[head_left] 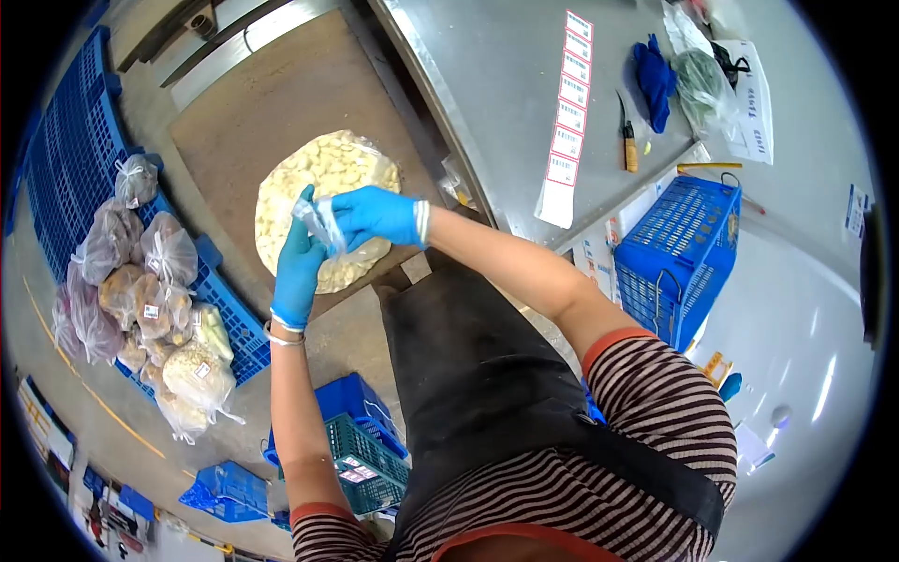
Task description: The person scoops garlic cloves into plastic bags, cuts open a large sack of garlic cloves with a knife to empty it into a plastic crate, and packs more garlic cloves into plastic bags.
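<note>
A clear plastic bag [328, 161] full of pale yellow pieces, possibly peeled garlic cloves, lies on a brown board-like surface. Its gathered, twisted neck [321, 225] rises between my two blue-gloved hands. My right hand [379, 217] pinches this neck from the right, fingers closed. From the left, my left hand [300, 260] holds the same plastic, the thumb and fingers around it. Parts of the fingertips are hidden by the plastic and the other hand.
Several filled, tied bags [150, 300] sit on a blue plastic pallet [70, 159] at left. On the metal table [468, 75] lie a label strip [569, 117], a wooden-handled knife [628, 140] and a blue cloth [654, 82]. A blue basket [674, 253] stands right, crates [365, 459] below.
</note>
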Demonstrator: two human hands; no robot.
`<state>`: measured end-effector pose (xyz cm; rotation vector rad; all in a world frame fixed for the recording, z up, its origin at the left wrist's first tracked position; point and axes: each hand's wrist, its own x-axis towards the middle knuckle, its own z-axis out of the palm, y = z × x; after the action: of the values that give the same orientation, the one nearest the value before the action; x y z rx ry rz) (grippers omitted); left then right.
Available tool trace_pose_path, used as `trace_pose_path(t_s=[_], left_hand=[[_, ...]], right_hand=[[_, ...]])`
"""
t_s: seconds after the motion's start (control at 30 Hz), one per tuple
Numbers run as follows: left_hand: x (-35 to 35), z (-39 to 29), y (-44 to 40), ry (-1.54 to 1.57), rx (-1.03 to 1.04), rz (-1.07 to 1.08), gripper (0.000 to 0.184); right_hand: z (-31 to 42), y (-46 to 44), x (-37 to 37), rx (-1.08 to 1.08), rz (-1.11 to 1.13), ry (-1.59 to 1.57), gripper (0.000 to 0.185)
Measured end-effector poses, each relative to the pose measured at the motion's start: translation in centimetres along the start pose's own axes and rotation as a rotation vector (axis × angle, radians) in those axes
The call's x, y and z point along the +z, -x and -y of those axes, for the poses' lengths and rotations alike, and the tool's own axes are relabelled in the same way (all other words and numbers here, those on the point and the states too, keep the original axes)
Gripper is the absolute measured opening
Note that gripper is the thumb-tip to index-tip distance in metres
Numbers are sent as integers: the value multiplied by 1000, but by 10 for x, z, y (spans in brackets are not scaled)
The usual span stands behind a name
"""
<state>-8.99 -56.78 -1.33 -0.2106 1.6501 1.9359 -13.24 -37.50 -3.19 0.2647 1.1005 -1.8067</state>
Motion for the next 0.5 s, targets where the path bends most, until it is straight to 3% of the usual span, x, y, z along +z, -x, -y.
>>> trace_pose_path(t_s=[0.07, 0.13, 0.17, 0.2, 0.23, 0.27, 0.33, 0.37, 0.4, 0.47, 0.5], left_hand=[[5, -3, -8, -1, -21, -6, 73], [2, -10, 2, 85, -121, 17, 76], [-1, 8, 6, 94, -84, -82, 57], [-6, 40, 19, -131, -102, -52, 46], [-14, 74, 37, -358, -117, -24, 35], [-19, 90, 46, -588, -122, 6, 26], [-1, 77, 56, -708, 109, -27, 23], [5, 74, 66, -763, 209, -49, 25], [-6, 79, 68, -702, -32, -182, 24], [-29, 73, 54, -218, -484, -253, 27], [-32, 90, 48, -240, -305, -307, 27]], right_hand=[[-8, -7, 4, -71, 66, 178, 23], [-9, -15, -1, -131, -25, 565, 15], [-12, -24, -4, -251, -232, 777, 14], [-16, -35, -10, -367, -440, 984, 13], [-16, -53, -27, -285, -622, 887, 12], [-15, -67, -44, -309, -718, 1064, 13], [-33, -88, -44, -422, -751, 1243, 11], [-40, -92, -38, -379, -748, 1255, 12], [-44, -98, -36, -343, -745, 1274, 12], [-45, -101, -39, -330, -759, 1292, 13], [-46, -104, -45, -349, -766, 1289, 13]])
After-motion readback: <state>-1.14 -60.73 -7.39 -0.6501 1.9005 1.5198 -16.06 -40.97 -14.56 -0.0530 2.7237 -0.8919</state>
